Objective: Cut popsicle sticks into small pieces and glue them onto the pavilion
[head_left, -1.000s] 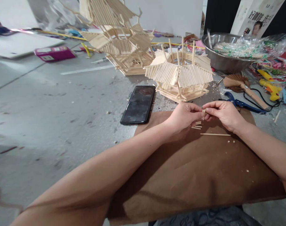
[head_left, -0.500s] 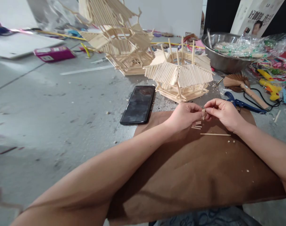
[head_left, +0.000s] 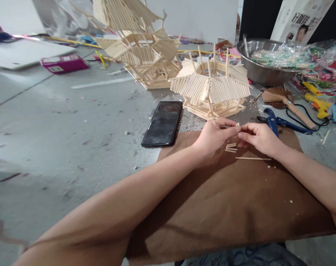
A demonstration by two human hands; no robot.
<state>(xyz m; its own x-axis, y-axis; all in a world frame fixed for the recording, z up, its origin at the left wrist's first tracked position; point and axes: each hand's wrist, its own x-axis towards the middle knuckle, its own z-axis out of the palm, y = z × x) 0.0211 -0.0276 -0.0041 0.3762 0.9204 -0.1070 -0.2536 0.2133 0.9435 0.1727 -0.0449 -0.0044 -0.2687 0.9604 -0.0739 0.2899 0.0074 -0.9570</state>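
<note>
My left hand [head_left: 218, 133] pinches some short wooden sticks [head_left: 237, 125], whose pale ends peek out above the fingertips. Close against it, my right hand [head_left: 256, 136] is closed too, its thumb and fingers pressed at the same small bundle; the fingers hide most of it. Below the hands, several short cut sticks [head_left: 231, 148] and one longer stick [head_left: 253, 158] lie on a brown sheet [head_left: 226, 207]. Just beyond stands a pavilion-like stick model [head_left: 211, 88] with a slatted roof and upright posts.
A black phone [head_left: 162, 123] lies left of the sheet. Blue cutters [head_left: 288, 124] and a small brush [head_left: 298, 111] are at right, before a metal bowl [head_left: 263, 75] of wrapped sticks. A taller tiered stick model [head_left: 140, 51] stands behind; a purple box [head_left: 64, 63] lies farther left.
My right hand has shifted slightly down and left, uncovering more of the blue cutters. My left fingers have risen a little, and the stick ends now show above them.
</note>
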